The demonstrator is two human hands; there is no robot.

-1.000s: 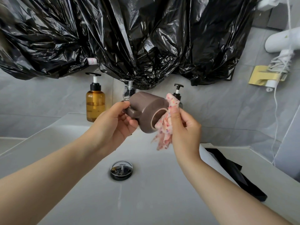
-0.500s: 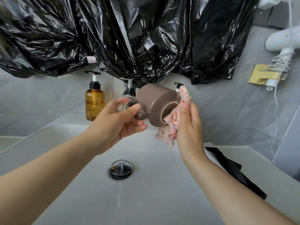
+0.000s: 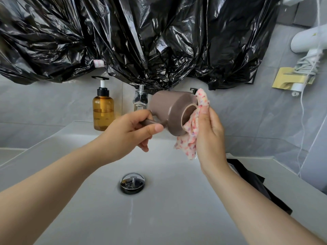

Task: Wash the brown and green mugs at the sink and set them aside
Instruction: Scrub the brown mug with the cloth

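Black plastic bags (image 3: 141, 41) hung across top of frame. Amber pump bottle (image 3: 103, 112) stood left of ctr, chrome tap (image 3: 140, 101) just to its right. White hair dryer (image 3: 307, 39) sat upper right, above gold holder (image 3: 290, 80). Black item (image 3: 254, 179) lay lower right on counter (image 3: 300, 188).

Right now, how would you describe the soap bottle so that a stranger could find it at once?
Start at the back ledge of the white sink, under the black plastic. Left of the chrome tap stands the soap bottle: clear amber with a black pump, the only amber thing there.
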